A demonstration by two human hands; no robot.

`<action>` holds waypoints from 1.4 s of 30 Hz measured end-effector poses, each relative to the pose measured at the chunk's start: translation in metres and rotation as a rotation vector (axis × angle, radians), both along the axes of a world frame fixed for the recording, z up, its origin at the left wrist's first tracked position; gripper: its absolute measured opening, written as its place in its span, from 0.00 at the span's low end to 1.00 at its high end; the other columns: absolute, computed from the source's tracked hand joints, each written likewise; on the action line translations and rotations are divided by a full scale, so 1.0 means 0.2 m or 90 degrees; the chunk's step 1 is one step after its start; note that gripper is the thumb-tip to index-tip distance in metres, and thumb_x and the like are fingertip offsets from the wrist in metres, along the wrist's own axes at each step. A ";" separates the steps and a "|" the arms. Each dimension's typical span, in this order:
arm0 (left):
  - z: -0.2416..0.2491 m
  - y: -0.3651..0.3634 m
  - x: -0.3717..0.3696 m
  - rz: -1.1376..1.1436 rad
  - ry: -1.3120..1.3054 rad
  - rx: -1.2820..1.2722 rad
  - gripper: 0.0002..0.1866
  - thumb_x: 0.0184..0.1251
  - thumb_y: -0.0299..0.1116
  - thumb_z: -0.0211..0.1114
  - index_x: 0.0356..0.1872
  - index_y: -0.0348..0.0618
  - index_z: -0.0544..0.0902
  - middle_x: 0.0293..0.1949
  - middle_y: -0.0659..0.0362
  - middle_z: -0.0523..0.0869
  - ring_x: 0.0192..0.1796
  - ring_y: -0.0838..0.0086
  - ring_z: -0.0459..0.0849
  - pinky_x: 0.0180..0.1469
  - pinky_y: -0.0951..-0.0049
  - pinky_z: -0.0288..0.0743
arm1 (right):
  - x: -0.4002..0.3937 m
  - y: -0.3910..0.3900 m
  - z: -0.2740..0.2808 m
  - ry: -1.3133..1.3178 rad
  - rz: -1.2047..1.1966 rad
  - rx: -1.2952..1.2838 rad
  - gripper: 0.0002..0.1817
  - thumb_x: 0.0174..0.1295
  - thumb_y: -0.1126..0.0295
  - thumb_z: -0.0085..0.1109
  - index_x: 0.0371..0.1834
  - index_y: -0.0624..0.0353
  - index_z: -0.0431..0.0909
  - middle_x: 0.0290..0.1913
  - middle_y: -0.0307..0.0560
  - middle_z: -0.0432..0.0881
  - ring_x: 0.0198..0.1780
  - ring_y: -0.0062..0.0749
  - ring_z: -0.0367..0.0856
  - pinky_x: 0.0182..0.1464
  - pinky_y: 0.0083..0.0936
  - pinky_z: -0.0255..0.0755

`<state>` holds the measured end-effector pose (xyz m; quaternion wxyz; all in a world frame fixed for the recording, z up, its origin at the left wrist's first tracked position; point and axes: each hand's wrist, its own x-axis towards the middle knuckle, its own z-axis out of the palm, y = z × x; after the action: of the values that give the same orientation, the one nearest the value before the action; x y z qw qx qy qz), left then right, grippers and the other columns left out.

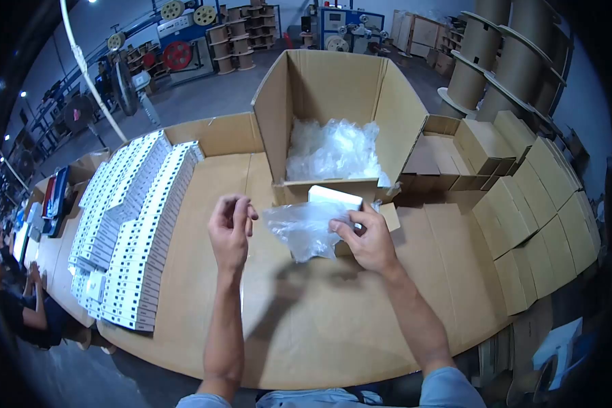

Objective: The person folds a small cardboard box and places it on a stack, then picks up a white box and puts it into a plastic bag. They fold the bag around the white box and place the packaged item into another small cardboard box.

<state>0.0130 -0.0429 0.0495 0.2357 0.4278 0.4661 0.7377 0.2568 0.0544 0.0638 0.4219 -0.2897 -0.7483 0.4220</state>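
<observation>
My right hand [368, 239] grips a clear plastic bag [304, 228] between thumb and fingers, together with a small white box [334, 197] behind it. The bag is crumpled and hangs out to the left. Apart from it, my left hand [230, 228] is raised over the cardboard-covered table, its fingers loosely bent and nothing visible in them. Just beyond both hands stands a tall open carton [340, 81] with a heap of clear plastic bags [334, 151] inside.
Long rows of small white boxes [132, 231] fill the table's left side. Brown cartons [537, 217] are stacked along the right edge, and open cardboard boxes [449, 156] sit at the back right. A person [37, 306] is at the far left. Large spools [483, 68] stand behind.
</observation>
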 end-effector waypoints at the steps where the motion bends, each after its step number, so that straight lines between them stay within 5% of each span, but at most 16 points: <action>1: -0.08 -0.07 0.01 -0.018 -0.125 0.019 0.12 0.78 0.26 0.63 0.56 0.34 0.79 0.39 0.60 0.85 0.38 0.79 0.83 0.48 0.77 0.81 | 0.00 -0.07 -0.06 0.017 -0.037 0.007 0.12 0.62 0.66 0.75 0.36 0.66 0.88 0.39 0.46 0.76 0.33 0.28 0.73 0.34 0.28 0.69; 3: -0.21 -0.20 0.19 -0.102 -0.120 -0.012 0.15 0.77 0.26 0.64 0.60 0.35 0.77 0.46 0.58 0.85 0.43 0.78 0.83 0.51 0.75 0.80 | 0.00 -0.18 -0.16 0.052 -0.109 0.025 0.12 0.62 0.67 0.76 0.37 0.67 0.88 0.39 0.46 0.76 0.32 0.27 0.72 0.33 0.27 0.68; 7: -0.26 -0.38 0.42 -0.121 -0.074 -0.171 0.16 0.74 0.26 0.70 0.58 0.36 0.80 0.44 0.59 0.88 0.41 0.80 0.84 0.47 0.77 0.80 | -0.01 -0.39 -0.23 0.117 -0.048 -0.069 0.13 0.68 0.68 0.71 0.38 0.71 0.87 0.46 0.47 0.76 0.44 0.27 0.77 0.46 0.26 0.74; 8: -0.24 -0.41 0.43 -0.133 -0.106 -0.221 0.10 0.75 0.29 0.70 0.51 0.37 0.82 0.36 0.63 0.87 0.35 0.84 0.82 0.38 0.81 0.76 | 0.02 -0.41 -0.23 0.114 -0.010 -0.129 0.15 0.73 0.66 0.67 0.40 0.73 0.85 0.49 0.47 0.75 0.51 0.28 0.77 0.54 0.25 0.73; 12: -0.29 -0.54 0.36 -0.233 -0.110 -0.284 0.09 0.78 0.33 0.67 0.38 0.41 0.77 0.29 0.66 0.81 0.30 0.86 0.77 0.33 0.82 0.70 | 0.06 -0.40 -0.28 0.143 -0.053 -0.178 0.19 0.77 0.62 0.61 0.40 0.73 0.82 0.49 0.44 0.74 0.48 0.23 0.73 0.52 0.23 0.70; 20: -0.36 -0.58 0.46 -0.164 -0.098 -0.213 0.08 0.74 0.25 0.69 0.41 0.41 0.75 0.36 0.64 0.83 0.40 0.83 0.80 0.42 0.78 0.76 | 0.06 -0.63 -0.47 0.133 0.004 -0.281 0.13 0.69 0.69 0.70 0.49 0.69 0.86 0.57 0.48 0.78 0.53 0.26 0.81 0.47 0.24 0.78; 28: -0.37 -0.55 0.39 0.051 -0.276 -0.140 0.12 0.74 0.22 0.66 0.48 0.43 0.71 0.39 0.61 0.80 0.30 0.85 0.76 0.34 0.82 0.74 | 0.11 -0.76 -0.54 0.057 -0.063 -0.217 0.12 0.67 0.70 0.71 0.47 0.69 0.87 0.55 0.54 0.81 0.52 0.38 0.84 0.51 0.30 0.77; 31: -0.36 -0.55 0.35 0.105 -0.003 -0.074 0.22 0.67 0.23 0.72 0.58 0.42 0.74 0.46 0.56 0.80 0.47 0.72 0.81 0.45 0.73 0.76 | 0.15 -0.77 -0.56 0.001 -0.110 -0.163 0.13 0.66 0.70 0.71 0.47 0.70 0.86 0.53 0.57 0.81 0.53 0.46 0.83 0.55 0.35 0.76; 34: -0.10 -0.53 0.36 0.143 0.474 -0.090 0.28 0.57 0.28 0.79 0.60 0.42 0.79 0.52 0.56 0.84 0.56 0.63 0.81 0.54 0.64 0.76 | 0.17 -0.78 -0.53 -0.037 -0.115 -0.144 0.14 0.65 0.70 0.72 0.47 0.70 0.86 0.53 0.59 0.81 0.55 0.50 0.82 0.57 0.37 0.75; 37: 0.02 -0.47 0.37 0.053 0.645 -0.113 0.29 0.51 0.34 0.83 0.57 0.43 0.85 0.53 0.57 0.87 0.59 0.59 0.81 0.57 0.59 0.75 | 0.18 -0.77 -0.48 -0.078 -0.107 -0.101 0.14 0.64 0.70 0.72 0.47 0.71 0.85 0.54 0.59 0.81 0.55 0.50 0.82 0.58 0.38 0.75; 42: -0.03 -0.41 0.39 0.036 0.650 -0.109 0.20 0.52 0.31 0.83 0.47 0.46 0.88 0.47 0.59 0.88 0.50 0.63 0.87 0.55 0.62 0.79 | 0.18 -0.77 -0.45 -0.056 -0.103 -0.118 0.14 0.63 0.72 0.72 0.47 0.70 0.85 0.55 0.59 0.81 0.57 0.51 0.82 0.58 0.38 0.75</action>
<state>0.0912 -0.1255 0.0429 -0.0075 0.6998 0.5915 0.4004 0.2927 -0.0993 -0.0253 0.3924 -0.4052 -0.6983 0.4408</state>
